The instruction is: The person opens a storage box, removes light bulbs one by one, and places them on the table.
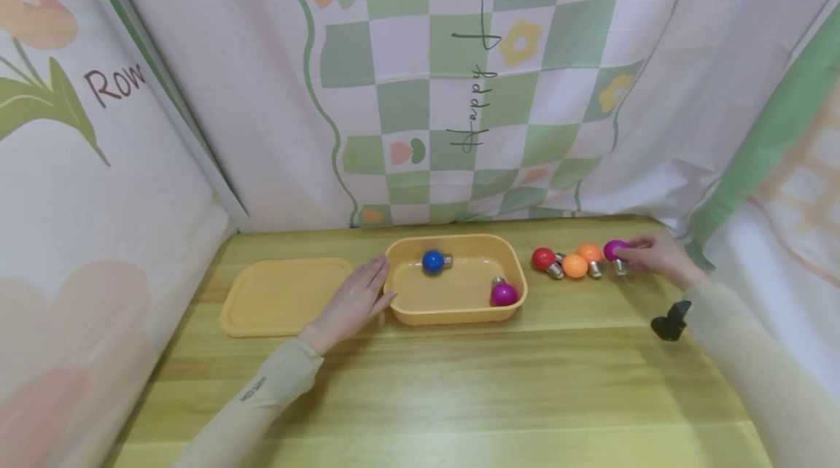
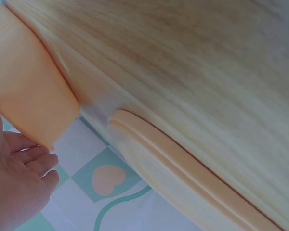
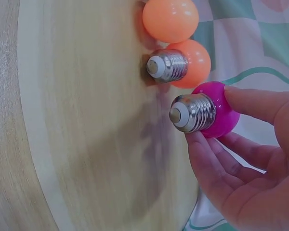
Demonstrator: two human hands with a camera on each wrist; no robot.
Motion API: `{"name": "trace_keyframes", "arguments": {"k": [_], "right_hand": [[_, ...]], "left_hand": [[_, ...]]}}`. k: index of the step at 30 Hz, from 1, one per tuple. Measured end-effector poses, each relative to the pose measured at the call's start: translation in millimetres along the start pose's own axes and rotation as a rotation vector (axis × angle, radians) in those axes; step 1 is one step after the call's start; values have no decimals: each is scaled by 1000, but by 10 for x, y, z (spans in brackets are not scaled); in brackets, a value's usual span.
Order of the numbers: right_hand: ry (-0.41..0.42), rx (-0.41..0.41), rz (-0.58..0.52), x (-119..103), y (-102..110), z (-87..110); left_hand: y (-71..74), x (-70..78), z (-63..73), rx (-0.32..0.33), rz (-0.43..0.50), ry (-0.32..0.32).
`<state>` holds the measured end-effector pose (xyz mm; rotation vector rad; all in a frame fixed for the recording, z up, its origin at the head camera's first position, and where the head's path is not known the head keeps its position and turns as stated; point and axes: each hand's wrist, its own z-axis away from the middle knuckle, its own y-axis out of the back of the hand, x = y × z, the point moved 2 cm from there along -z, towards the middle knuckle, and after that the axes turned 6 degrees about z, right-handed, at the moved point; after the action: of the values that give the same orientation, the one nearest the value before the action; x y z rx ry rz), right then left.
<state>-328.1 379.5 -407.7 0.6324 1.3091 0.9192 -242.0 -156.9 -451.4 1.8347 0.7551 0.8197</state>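
Note:
My right hand (image 1: 658,258) pinches a purple light bulb (image 3: 220,109) by its round globe, thumb on one side and fingers on the other. Its metal screw base points away from the palm. Beside it on the table lie two orange bulbs (image 1: 574,266) and a red bulb (image 1: 543,259). With fairly straight fingers, my left hand (image 1: 351,302) touches the left end of a yellow plastic box (image 1: 459,316). Inside that box are a blue bulb (image 1: 433,262) and another purple bulb (image 1: 504,294), lying apart.
A flat yellow lid (image 1: 282,297) lies left of the box, partly behind the left hand. The wooden table (image 1: 459,395) meets a patterned curtain (image 1: 459,184) at the back. A small black object (image 1: 669,322) shows at the right sleeve.

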Motion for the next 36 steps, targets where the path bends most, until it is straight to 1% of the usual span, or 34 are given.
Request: {"name": "trace_keyframes", "arguments": {"k": [11,15,18,25,29,36], "right_hand": [[-52,-9,0,141,-39,-50],[-66,-10,-26,167,-59,-68],[-68,-14,-46,164,-73,-68],[-60,-18,25,131,-92,-53],[-49,-34,43,132,-106,-62],[-49,-43,9,164,-134,-89]], "left_hand": [[-10,1,-16,-7,-12,4],[-17,-4,-19,-3,-22,1],[-21,-6,-19,-1,-28,-1],[-25,-11,-20,-8,-25,4],[-22,-13,-17,-13,-23,7],[-23,-20,-9,-41,-12,34]]}}
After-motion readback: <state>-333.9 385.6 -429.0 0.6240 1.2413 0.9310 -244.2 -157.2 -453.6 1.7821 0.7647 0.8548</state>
